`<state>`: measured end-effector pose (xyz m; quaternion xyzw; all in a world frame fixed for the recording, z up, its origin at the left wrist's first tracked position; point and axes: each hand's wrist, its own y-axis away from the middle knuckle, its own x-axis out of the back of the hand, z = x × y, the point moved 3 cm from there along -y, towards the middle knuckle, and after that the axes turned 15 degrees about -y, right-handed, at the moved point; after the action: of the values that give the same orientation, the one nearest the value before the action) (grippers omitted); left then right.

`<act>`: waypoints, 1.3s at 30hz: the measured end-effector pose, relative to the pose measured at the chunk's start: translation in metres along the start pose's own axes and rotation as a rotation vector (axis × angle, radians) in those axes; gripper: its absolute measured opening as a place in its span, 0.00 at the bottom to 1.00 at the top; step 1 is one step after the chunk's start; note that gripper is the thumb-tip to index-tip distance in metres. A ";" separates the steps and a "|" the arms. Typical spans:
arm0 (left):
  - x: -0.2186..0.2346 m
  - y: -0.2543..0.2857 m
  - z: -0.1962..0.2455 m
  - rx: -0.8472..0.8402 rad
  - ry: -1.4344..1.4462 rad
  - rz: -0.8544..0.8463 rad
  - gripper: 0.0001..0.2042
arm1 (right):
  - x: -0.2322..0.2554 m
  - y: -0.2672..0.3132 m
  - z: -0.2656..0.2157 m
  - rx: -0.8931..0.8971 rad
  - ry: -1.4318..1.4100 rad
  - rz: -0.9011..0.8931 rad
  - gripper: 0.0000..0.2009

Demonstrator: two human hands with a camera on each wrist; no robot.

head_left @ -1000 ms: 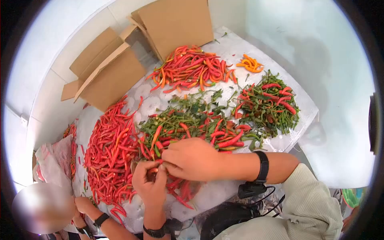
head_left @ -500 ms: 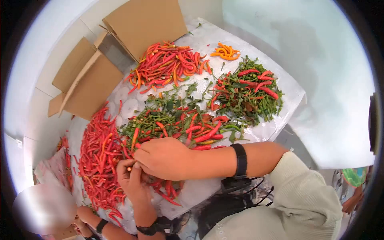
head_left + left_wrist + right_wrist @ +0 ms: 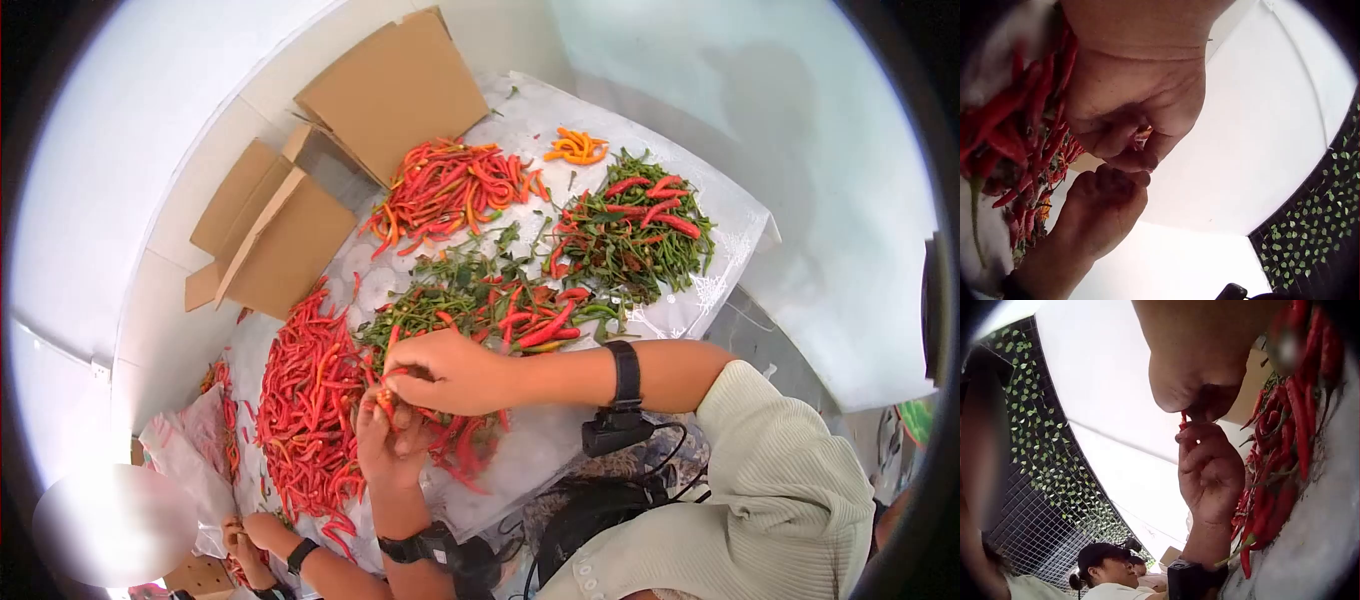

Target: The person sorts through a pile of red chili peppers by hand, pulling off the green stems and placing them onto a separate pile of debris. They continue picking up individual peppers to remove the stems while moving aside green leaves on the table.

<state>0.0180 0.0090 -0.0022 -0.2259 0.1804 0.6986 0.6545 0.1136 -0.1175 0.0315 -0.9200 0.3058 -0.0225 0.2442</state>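
Note:
My left hand is raised in front of the chilli heap, fingers curled round a red-orange chilli pepper. Part of that pepper shows between the fingers in the left wrist view. My right hand meets it from the right, its thumb and forefinger pinching a red chilli at the left hand's fingertips. In the right wrist view a bit of red chilli shows between the two hands; the rest is hidden by fingers. Just beyond lies a mixed pile of green stems and red chillies.
A large red chilli heap spreads left; another pile lies by the cardboard boxes. Yellow chillies and a green stem pile are at the far right. Another person's arm works at lower left.
The head view has shifted. The right hand's thumb and forefinger now show a gap between them, and the chilli in the left hand has come into clearer sight.

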 end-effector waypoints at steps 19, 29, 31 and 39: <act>-0.004 0.003 -0.004 0.151 -0.193 0.134 0.10 | 0.143 0.044 -0.050 -0.150 1.660 0.220 0.05; -0.003 0.002 -0.001 0.173 -0.165 0.153 0.08 | 0.020 -0.009 -0.025 0.056 0.373 -0.302 0.17; -0.004 0.002 0.000 0.178 -0.165 0.167 0.08 | 0.017 -0.011 -0.006 0.053 0.263 -0.306 0.14; -0.004 0.003 -0.008 0.076 -0.548 0.154 0.11 | 0.020 -0.001 -0.001 -0.147 -0.018 -0.246 0.08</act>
<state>0.0161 0.0017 -0.0067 0.0104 0.0393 0.7740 0.6319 0.1302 -0.1291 0.0305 -0.9661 0.1893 -0.0213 0.1742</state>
